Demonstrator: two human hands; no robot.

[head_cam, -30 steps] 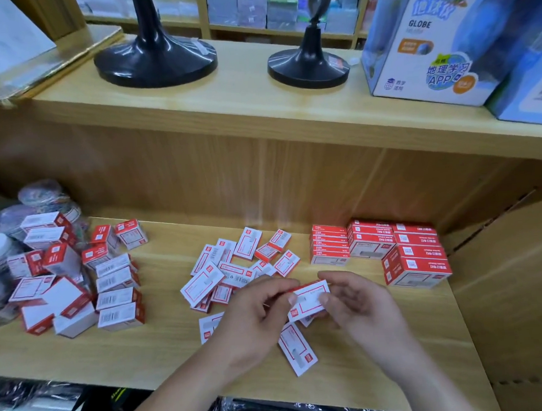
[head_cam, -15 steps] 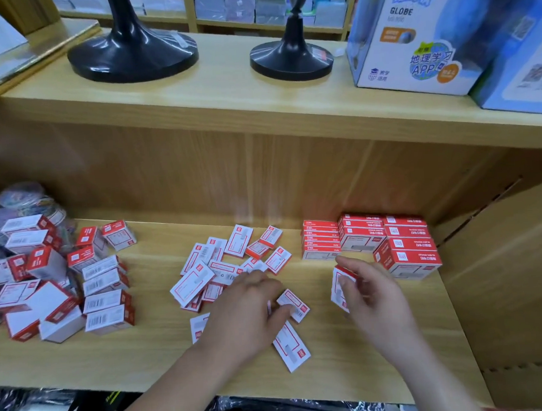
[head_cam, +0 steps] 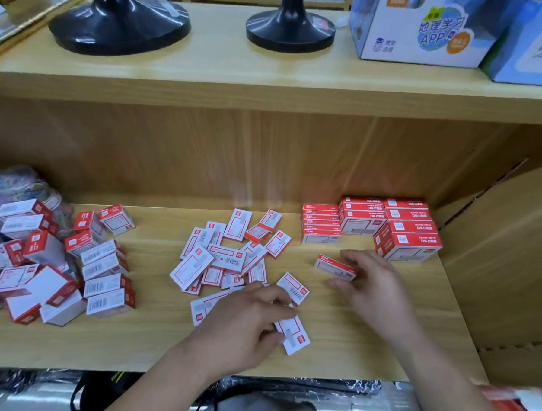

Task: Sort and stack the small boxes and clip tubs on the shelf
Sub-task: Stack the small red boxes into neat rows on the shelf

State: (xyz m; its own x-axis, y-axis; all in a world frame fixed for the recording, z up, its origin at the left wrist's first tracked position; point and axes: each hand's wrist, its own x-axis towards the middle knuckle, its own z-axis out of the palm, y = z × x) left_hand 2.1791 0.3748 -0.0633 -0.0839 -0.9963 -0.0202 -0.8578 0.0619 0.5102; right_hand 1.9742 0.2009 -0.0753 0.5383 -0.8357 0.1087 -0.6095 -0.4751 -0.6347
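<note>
Head view: right hand (head_cam: 374, 283) pinches a small red box (head_cam: 335, 267), fingers clamped on its near end, just in front of the stacked red boxes (head_cam: 403, 230) at the right rear of the shelf (head_cam: 144, 337). Left hand (head_cam: 248, 327) grips a flat white box (head_cam: 293, 334) (fingers curled round it) beside the loose heap (head_cam: 222, 258).

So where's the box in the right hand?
Right side of the head view: the right hand holds the box just in front of the red stacks.
</note>
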